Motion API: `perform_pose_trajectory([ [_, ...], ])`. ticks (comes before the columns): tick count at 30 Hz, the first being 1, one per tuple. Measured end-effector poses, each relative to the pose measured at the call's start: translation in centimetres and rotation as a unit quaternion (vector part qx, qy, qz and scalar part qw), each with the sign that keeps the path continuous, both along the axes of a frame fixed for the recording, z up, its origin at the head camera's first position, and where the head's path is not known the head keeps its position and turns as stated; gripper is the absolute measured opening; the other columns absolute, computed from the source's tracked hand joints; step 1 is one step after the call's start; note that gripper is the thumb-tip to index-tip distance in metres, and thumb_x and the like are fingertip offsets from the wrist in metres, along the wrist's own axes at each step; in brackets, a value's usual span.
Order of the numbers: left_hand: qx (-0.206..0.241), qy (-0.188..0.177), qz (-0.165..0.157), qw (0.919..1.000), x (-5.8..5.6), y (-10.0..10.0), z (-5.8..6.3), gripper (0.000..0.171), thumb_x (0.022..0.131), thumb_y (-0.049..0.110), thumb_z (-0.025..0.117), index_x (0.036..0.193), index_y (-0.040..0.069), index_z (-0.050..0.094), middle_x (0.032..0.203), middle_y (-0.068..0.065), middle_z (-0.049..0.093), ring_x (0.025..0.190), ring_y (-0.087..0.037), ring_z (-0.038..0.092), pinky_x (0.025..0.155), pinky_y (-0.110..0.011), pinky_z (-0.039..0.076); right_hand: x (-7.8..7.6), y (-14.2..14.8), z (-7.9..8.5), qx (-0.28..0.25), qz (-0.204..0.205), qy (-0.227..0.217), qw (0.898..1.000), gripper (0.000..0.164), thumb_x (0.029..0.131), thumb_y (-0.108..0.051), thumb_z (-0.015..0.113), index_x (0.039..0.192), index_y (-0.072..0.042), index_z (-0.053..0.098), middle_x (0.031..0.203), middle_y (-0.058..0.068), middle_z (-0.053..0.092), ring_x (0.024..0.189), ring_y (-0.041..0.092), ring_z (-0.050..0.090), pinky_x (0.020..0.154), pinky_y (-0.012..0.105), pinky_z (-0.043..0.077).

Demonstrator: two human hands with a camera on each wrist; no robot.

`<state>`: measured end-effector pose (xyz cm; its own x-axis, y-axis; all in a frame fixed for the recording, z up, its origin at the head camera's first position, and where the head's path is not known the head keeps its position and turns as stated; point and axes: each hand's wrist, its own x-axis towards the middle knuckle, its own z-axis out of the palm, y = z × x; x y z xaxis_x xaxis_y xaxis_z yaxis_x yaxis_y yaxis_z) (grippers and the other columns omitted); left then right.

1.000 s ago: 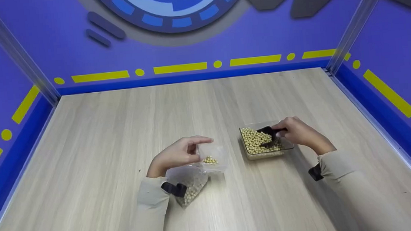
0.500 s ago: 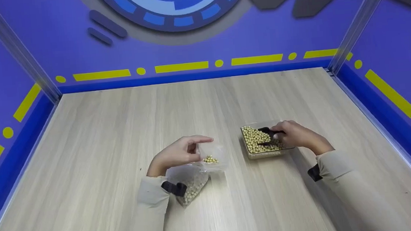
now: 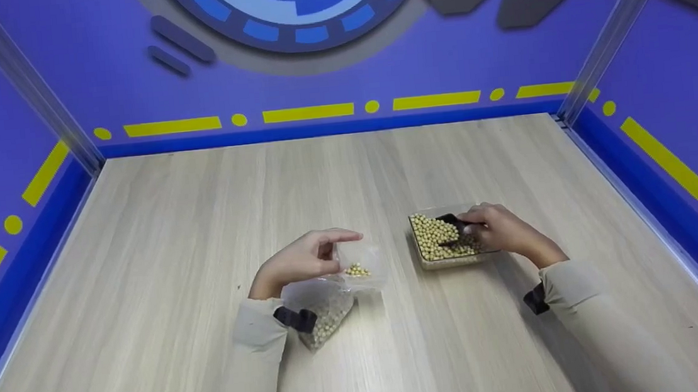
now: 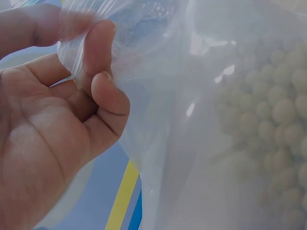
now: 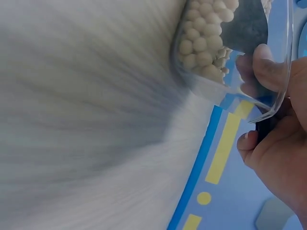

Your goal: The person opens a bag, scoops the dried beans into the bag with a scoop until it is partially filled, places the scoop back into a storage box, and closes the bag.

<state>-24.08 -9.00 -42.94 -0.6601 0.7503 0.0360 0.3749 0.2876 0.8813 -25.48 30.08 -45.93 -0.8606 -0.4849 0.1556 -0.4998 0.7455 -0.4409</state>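
My left hand [image 3: 298,260] holds a clear plastic bag [image 3: 317,297] by its mouth, the index finger stretched along the opening. Round pale-yellow beans, like soybeans, lie in the bag; a few show through its mouth. In the left wrist view, curled fingers [image 4: 108,91] hold the crinkled edge of the bag [image 4: 168,120]. My right hand [image 3: 507,229] grips the handle of a black scoop [image 3: 450,219], whose blade is partly sunk in the beans [image 3: 433,237] of a clear rectangular container [image 3: 453,263]. The right wrist view shows the scoop [image 5: 247,26] among the beans.
The container stands to the right of the bag on a light wood-grain table [image 3: 198,209]. Blue-purple panels [image 3: 314,88] with yellow marks enclose the table at the back and both sides. A black strap [image 3: 295,320] is on the left wrist.
My right hand has shifted slightly left and down over the container, with the scoop sitting deeper in the beans. The left hand and bag stay nearly still.
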Motion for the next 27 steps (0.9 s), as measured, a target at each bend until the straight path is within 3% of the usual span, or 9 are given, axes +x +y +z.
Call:
perform_pose_trajectory([
  [7,0.003,0.0,0.0,1.0,0.0,0.0,-0.1,0.055,0.084,-0.005,0.057,0.139,-0.001,0.049,0.084,-0.017,0.055,0.064,-0.009,0.039,0.061,-0.02,0.037,-0.2,0.3,-0.1,-0.017,0.012,0.01,1.0,0.026,0.088,-0.001,0.063,0.113,0.007,0.068,0.099,0.018,0.069,0.092,0.035,0.062,0.078,0.048,0.05],
  [11,0.008,-0.006,-0.001,1.0,0.0,-0.1,-0.1,0.055,0.085,-0.006,0.056,0.139,-0.001,0.048,0.085,-0.016,0.055,0.064,-0.008,0.038,0.06,-0.02,0.036,-0.3,0.5,0.0,-0.023,0.014,-0.008,1.0,0.029,0.089,-0.002,0.062,0.116,0.009,0.066,0.105,0.021,0.068,0.098,0.037,0.062,0.083,0.049,0.05],
  [17,0.015,-0.004,-0.008,0.9998,-0.1,-0.2,-0.2,0.055,0.085,-0.007,0.056,0.139,-0.005,0.047,0.099,-0.028,0.055,0.065,-0.009,0.039,0.061,-0.019,0.036,-0.5,0.8,0.2,-0.028,0.017,-0.033,0.999,0.031,0.091,-0.003,0.061,0.119,0.01,0.063,0.111,0.024,0.067,0.106,0.041,0.06,0.09,0.052,0.048],
  [27,0.007,0.013,-0.009,0.9999,-0.2,-0.3,-0.2,0.055,0.084,-0.007,0.055,0.139,-0.003,0.048,0.109,-0.025,0.058,0.067,-0.009,0.041,0.062,-0.019,0.037,-0.7,1.0,0.5,-0.028,0.011,-0.067,0.997,0.032,0.091,-0.001,0.059,0.122,0.008,0.062,0.114,0.024,0.066,0.106,0.039,0.061,0.087,0.05,0.05],
])
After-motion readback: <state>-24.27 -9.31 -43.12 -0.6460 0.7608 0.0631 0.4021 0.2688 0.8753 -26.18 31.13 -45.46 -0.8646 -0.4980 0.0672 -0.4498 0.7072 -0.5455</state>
